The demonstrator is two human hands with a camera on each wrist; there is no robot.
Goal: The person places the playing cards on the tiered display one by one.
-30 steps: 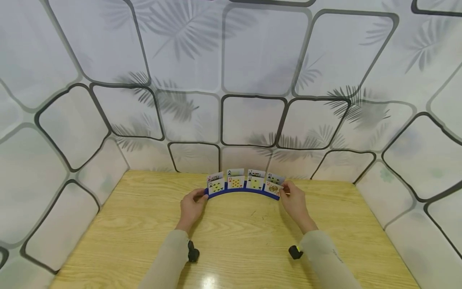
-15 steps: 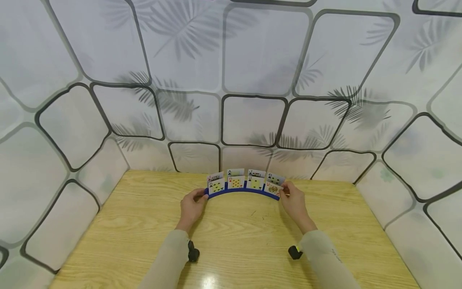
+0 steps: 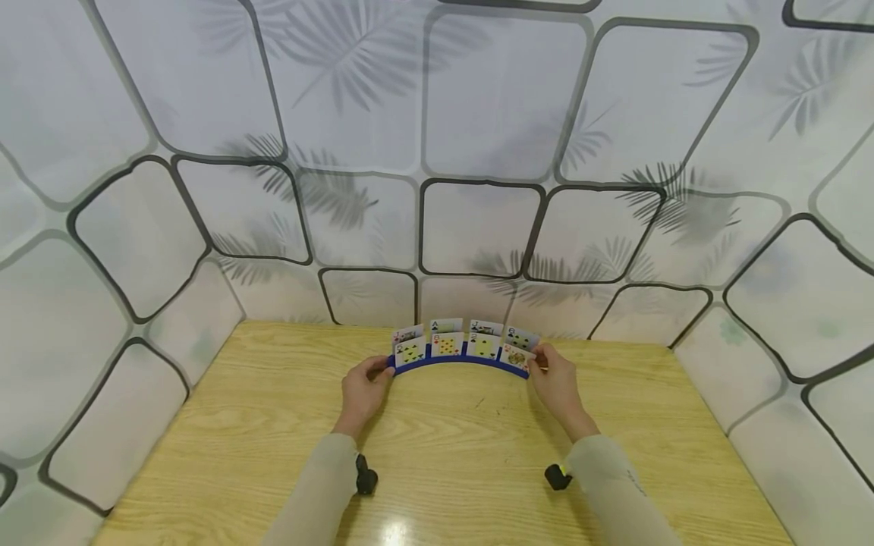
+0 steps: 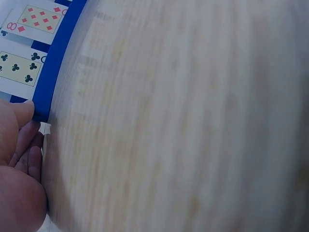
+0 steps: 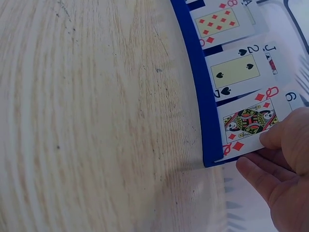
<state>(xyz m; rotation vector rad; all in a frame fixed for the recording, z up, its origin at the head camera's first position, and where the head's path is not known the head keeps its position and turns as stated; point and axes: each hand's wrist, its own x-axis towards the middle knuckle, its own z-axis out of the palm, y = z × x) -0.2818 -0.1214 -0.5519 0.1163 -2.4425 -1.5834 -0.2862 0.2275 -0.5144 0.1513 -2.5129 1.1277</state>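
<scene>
A curved blue playing card holder point(image 3: 457, 360) stands on the table near the back wall with two rows of playing cards upright in it. My left hand point(image 3: 362, 394) grips its left end; in the left wrist view the thumb lies against the blue rim beside a club card point(image 4: 18, 67). At the other end, my right hand point(image 3: 558, 387) pinches the queen of diamonds point(image 5: 248, 118) at its outer edge, thumb on the face and fingers behind. The front row also has the eight of diamonds point(image 3: 447, 345) and two of spades point(image 3: 482, 346). Jacks, an ace and a six stand behind.
A wooden table point(image 3: 451, 455) lies under both forearms. Patterned cloth walls point(image 3: 481, 227) rise behind it and on both sides. Black wrist cameras point(image 3: 366, 479) sit at each sleeve cuff.
</scene>
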